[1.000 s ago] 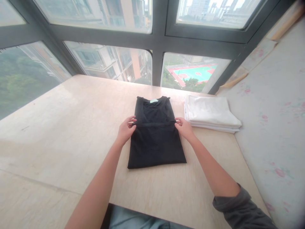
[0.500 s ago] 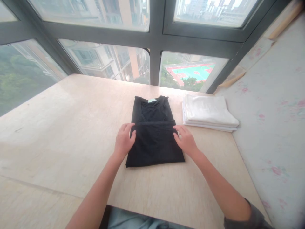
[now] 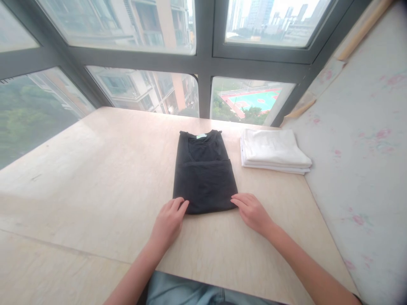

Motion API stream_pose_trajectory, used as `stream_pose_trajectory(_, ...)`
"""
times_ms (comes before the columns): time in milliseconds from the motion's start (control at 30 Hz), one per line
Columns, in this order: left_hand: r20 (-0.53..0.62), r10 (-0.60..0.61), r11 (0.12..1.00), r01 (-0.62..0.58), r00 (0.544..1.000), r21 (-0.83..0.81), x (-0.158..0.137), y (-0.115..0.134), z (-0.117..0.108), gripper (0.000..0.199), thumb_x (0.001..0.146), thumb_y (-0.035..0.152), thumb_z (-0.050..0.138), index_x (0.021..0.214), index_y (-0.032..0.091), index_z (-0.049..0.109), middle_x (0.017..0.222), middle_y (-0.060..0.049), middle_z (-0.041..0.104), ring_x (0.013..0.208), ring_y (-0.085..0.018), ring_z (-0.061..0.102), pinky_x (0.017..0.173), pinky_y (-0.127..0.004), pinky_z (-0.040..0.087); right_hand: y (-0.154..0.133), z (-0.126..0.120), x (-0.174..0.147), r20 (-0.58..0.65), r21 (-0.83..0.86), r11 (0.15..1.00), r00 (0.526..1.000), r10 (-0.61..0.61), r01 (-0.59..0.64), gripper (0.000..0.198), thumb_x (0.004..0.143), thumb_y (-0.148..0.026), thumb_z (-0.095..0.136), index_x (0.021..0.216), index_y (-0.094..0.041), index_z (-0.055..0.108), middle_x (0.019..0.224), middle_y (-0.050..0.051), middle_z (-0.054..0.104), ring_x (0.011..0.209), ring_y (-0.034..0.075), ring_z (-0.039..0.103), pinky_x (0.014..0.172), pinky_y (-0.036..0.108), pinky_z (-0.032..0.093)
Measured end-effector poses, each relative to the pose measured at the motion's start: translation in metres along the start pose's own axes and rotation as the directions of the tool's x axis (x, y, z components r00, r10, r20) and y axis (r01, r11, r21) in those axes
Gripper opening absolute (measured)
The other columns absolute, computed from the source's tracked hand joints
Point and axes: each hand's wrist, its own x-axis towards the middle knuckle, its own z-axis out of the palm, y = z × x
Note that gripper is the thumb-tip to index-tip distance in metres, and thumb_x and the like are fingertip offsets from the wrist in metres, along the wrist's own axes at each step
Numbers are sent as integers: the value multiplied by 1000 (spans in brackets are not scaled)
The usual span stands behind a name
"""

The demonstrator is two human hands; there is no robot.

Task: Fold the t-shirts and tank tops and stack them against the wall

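Pinched the shirt [image 3: 205,182] with the left hand [image 3: 170,218] at 7 o'clock and the right hand [image 3: 252,212] towards 5, fingers clamped on its near corners. Lay folded mid-table [image 3: 95,178], black, smooth, roughly oblong. Sat stacked towards 2 o'clock: creased white cloths [image 3: 275,148]. Had moved nearer from the shirt's upper sides since half a second before.

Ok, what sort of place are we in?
Probably a home, well above ground: a grey window frame looks down on a sports court, and the wall on the right has a floral pattern.
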Motion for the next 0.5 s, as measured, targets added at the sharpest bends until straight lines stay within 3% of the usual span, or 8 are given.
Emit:
stream_pose_trajectory(233, -76, -77, 994, 71, 994, -83, 8, -11, 2, 42, 83, 3, 45, 117, 18, 66, 116, -11, 67, 103, -26, 64, 89, -41, 53, 9, 5, 12, -46, 19, 1000, 999, 11, -10, 35, 90, -4, 45, 113, -18, 67, 113, 9, 71, 106, 22, 66, 92, 42, 55)
stream_pose_trajectory(400, -140, -102, 990, 86, 985, -113, -11, -12, -2, 34, 89, 12, 45, 115, 18, 66, 108, -11, 72, 97, -25, 68, 86, -41, 55, 4, -6, 5, -36, 86, 991, 994, 103, -100, 28, 93, -11, 46, 106, -19, 69, 102, 8, 73, 96, 20, 69, 86, 40, 56)
stream_pose_trajectory(500, -186, -154, 960, 102, 970, -262, -33, -1, -12, 28, 90, 17, 48, 111, 19, 65, 102, -7, 73, 94, -20, 70, 85, -35, 57, -12, -25, -11, 0, 176, 970, 986, 168, -165, 26, 94, -14, 47, 106, -21, 68, 100, 7, 74, 95, 19, 70, 85, 37, 57)
